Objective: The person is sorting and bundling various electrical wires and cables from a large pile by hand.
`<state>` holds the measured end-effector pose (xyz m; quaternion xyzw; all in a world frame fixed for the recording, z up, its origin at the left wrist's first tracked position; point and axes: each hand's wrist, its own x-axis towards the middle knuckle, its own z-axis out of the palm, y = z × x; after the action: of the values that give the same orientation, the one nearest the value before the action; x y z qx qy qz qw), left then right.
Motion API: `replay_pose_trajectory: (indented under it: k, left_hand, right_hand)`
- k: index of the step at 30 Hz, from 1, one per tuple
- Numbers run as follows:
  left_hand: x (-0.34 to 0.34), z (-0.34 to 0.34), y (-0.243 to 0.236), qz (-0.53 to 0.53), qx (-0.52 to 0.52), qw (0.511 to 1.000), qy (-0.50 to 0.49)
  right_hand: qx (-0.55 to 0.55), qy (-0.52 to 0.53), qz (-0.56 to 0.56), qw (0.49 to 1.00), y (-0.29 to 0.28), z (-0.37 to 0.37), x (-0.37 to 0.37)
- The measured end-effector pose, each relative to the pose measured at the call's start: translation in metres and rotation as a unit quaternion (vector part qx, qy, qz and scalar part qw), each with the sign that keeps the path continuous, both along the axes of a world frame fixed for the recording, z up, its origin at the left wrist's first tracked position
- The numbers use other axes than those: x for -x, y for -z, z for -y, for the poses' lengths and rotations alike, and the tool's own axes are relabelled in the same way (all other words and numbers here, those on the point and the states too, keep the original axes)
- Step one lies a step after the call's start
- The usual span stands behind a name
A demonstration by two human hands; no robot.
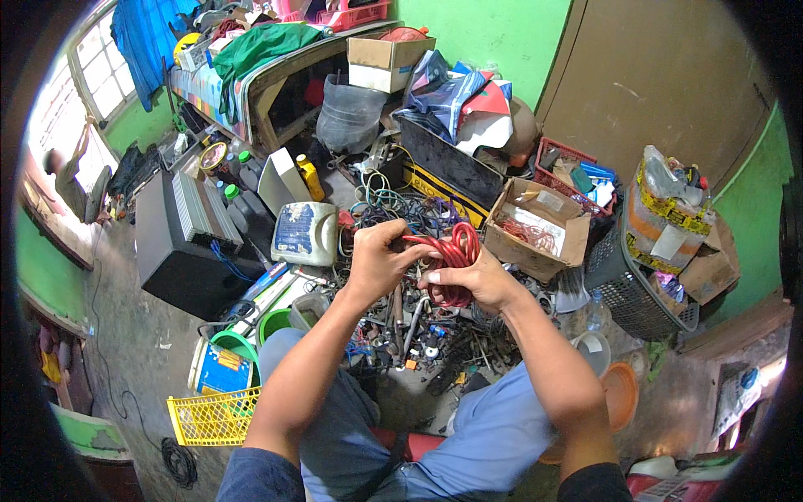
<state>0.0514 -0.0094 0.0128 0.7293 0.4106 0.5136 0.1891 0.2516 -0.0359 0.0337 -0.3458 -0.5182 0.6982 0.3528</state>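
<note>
Coiling the red cable, I have several loops gathered and clamped in my right hand. My left hand, just beside it, pinches the straight end not yet wound in.

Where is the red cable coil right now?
Head view, centre: the red cable coil is held between both hands, above the floor's tangled wire pile.

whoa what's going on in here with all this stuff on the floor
A seated person holds a coil of thick red cable in both hands: the left hand grips one strand, the right hand holds the loops. Below them lies a heap of small metal parts and tools on the floor. A tangle of wires, an open cardboard box, a black basket and a yellow crate lie around.
</note>
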Motion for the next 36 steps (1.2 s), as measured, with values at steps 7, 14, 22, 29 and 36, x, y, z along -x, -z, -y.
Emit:
replay_pose_trajectory:
  k: [7, 14, 22, 29, 36]
  left_hand:
    - [0.000, -0.005, -0.006, -0.041, 0.001, 0.999, -0.022]
    - [0.009, -0.009, -0.013, -0.029, 0.050, 0.996, -0.071]
    - [-0.003, -0.008, -0.004, 0.126, 0.137, 0.981, -0.045]
    - [-0.027, 0.011, 0.000, 0.254, 0.108, 0.959, -0.071]
    - [-0.025, 0.016, -0.002, 0.291, 0.094, 0.945, -0.114]
  right_hand:
    - [-0.021, 0.065, -0.053, 0.996, 0.013, -0.003, 0.011]
    - [0.069, 0.093, -0.107, 0.988, -0.005, -0.005, 0.018]
    - [0.038, 0.240, -0.155, 0.957, -0.012, -0.028, -0.004]
    - [0.077, 0.218, -0.170, 0.958, -0.007, -0.024, 0.019]
    - [0.055, 0.206, -0.125, 0.969, 0.006, -0.020, 0.039]
